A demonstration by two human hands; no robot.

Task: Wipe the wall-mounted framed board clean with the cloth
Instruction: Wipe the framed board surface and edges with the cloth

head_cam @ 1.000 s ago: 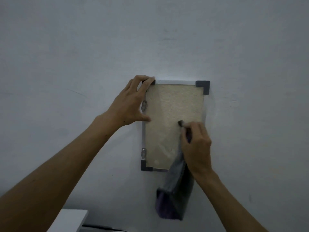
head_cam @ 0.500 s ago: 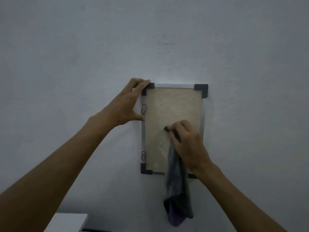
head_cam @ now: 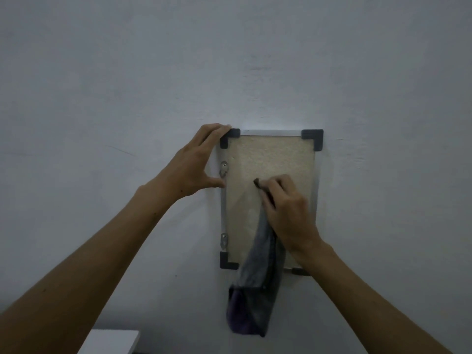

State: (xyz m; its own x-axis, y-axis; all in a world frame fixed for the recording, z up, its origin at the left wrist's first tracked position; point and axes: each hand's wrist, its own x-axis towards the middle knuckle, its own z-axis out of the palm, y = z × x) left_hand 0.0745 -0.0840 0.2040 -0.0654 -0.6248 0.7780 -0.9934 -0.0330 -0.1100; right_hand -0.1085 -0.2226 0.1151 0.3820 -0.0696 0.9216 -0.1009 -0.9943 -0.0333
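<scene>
— Pressing on the board, are you? Tell me where your hands sit.

— Your right hand (head_cam: 286,213) is on the face of the rectangular wall-mounted board with the beige speckled panel and thin silver frame (head_cam: 270,159), a little right of the panel's middle. Its fingers are curled and pressed together, pinching a bunched dark grey cloth with a purple lower end (head_cam: 255,290) against the panel. A small dark tip of that cloth pokes out above your knuckles.

— And the rest of the cloth?

— It hangs straight down from under your palm, crossing the bottom edge of the frame and dangling past it over the pale grey wall (head_cam: 127,85). The purple part is lowest.

— What about your left hand?

— Your left hand (head_cam: 196,164) braces the frame's left side. Its fingers lie close together, with their tips touching the dark plastic top-left corner cap (head_cam: 229,137); the thumb is spread away below them, its tip just beside the upper metal mounting clip (head_cam: 224,169) on the left rail. You hold nothing in it.

— Is the board straight?

— It hangs upright on the wall, long side vertical. Dark caps show at all four corners, though your right wrist covers part of the bottom-right one. A second metal clip (head_cam: 224,240) sits lower on the left rail. A white flat surface (head_cam: 112,343) shows at the bottom edge, below your left forearm.
</scene>
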